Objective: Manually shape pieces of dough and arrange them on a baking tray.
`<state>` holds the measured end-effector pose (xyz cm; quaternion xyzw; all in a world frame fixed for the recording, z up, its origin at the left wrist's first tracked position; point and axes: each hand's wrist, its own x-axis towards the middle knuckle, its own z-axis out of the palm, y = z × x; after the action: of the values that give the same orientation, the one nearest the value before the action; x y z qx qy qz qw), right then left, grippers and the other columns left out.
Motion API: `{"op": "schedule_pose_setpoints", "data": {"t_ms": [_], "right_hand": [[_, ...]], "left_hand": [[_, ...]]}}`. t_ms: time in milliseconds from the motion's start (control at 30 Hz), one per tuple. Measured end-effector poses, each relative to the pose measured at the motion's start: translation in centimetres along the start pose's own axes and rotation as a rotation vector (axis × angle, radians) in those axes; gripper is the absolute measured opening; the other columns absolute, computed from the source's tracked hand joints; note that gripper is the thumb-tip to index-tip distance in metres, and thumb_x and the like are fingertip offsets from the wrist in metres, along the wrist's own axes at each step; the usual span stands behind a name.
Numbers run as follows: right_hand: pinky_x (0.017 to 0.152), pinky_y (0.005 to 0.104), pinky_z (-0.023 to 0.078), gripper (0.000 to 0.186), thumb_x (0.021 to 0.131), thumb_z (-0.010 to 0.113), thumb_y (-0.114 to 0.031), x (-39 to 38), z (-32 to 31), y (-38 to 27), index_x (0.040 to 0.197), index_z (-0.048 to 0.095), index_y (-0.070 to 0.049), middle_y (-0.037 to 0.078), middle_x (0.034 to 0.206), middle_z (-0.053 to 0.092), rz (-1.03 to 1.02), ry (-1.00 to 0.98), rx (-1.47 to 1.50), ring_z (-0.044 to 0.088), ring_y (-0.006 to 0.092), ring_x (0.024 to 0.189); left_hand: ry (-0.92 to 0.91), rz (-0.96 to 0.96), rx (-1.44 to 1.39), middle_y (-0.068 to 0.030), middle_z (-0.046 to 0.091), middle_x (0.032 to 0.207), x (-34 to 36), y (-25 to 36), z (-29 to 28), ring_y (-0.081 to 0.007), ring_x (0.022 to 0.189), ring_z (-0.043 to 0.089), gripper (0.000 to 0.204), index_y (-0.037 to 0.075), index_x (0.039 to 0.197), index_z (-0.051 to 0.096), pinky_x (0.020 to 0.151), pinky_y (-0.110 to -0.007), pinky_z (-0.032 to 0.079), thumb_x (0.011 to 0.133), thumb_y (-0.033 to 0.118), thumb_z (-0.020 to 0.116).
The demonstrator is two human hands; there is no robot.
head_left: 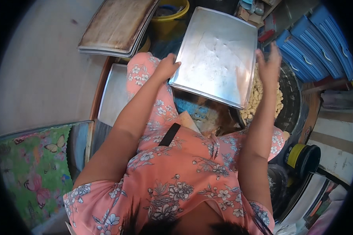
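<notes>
In the upper middle of the frame I see a shiny metal baking tray (217, 55), tilted and lifted above the lap, with a whitish dusting smeared across its face. My left hand (166, 67) grips its lower left edge, fingers curled shut around the rim; the thumb side is hidden behind the metal. My right hand (270, 62) is at the tray's right edge with the fingers spread wide and pointing up; it looks blurred, and I cannot tell whether the palm truly touches the rim or sits just beside it.

Directly under the tray's right corner lies a heap of small pale dough pieces (259, 96), resting in a dark round pan (292, 102); the tray covers part of the heap. Below the tray, centre frame, a blue printed packet (192, 109) lies on the floor between the knees, half hidden by the tray's lower edge.

At the upper left, a stack of worn, browned trays (115, 25) sits by a yellow bucket (170, 15). Another flat metal tray (113, 94) lies to the left, partly hidden by my left knee in its pink floral cloth. A green butterfly-patterned sheet (31, 168) fills the lower left. Blue crates (321, 43) stand at the upper right, and a black tub with a yellow rim (304, 156) sits at the lower right, well apart from both hands
</notes>
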<state>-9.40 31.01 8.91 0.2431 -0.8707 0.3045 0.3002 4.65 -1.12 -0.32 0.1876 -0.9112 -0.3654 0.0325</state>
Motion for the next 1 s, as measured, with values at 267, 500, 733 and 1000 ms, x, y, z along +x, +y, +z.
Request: {"op": "schedule_pose_setpoints", "data": {"t_ms": [267, 500, 733, 1000], "right_hand": [[0.111, 0.046, 0.02, 0.074, 0.087, 0.056, -0.049, 8.0, -5.3, -13.2, 0.137, 0.035, 0.003, 0.023, 0.143, 0.033, -0.254, 0.526, 0.051, 0.028, 0.0374, 0.135], [0.112, 0.0553, 0.003, 0.079, 0.088, 0.029, -0.066, -4.8, 15.0, -5.4, 0.147, 0.022, -0.014, 0.014, 0.153, 0.017, 0.216, -0.592, -0.451, 0.013, 0.0291, 0.142], [0.112, 0.0546, 0.003, 0.078, 0.089, 0.027, -0.066, -3.8, 15.6, -4.9, 0.147, 0.022, -0.014, 0.014, 0.153, 0.016, 0.208, -0.604, -0.471, 0.013, 0.0285, 0.142], [0.112, 0.053, -0.001, 0.076, 0.09, 0.025, -0.064, -3.4, 14.8, -5.8, 0.148, 0.016, -0.016, 0.011, 0.154, 0.011, 0.258, -0.676, -0.459, 0.007, 0.0257, 0.143]], "left_hand": [[-0.053, 0.001, -0.066, -0.0278, 0.061, 0.104, -0.4, 0.3, -0.2, -0.0412, 0.1, 0.058, 0.041, -0.003, 0.114, 0.051, 0.086, -0.043, 0.045, 0.083, 0.021, 0.062], [-0.094, -0.024, -0.05, -0.0276, 0.061, 0.102, -0.3, -0.3, 0.8, -0.042, 0.099, 0.058, 0.038, -0.003, 0.109, 0.052, 0.086, -0.045, 0.045, 0.079, 0.016, 0.065], [0.08, 0.147, 0.03, -0.022, 0.059, 0.11, 4.5, 1.6, -2.9, -0.036, 0.106, 0.056, 0.038, -0.001, 0.108, 0.059, 0.089, -0.039, 0.044, 0.078, 0.021, 0.066], [0.034, 0.258, 0.111, -0.024, 0.054, 0.12, 10.2, 1.6, -5.0, -0.0376, 0.113, 0.05, 0.047, 0.001, 0.112, 0.06, 0.098, -0.04, 0.04, 0.077, 0.031, 0.067]]}}
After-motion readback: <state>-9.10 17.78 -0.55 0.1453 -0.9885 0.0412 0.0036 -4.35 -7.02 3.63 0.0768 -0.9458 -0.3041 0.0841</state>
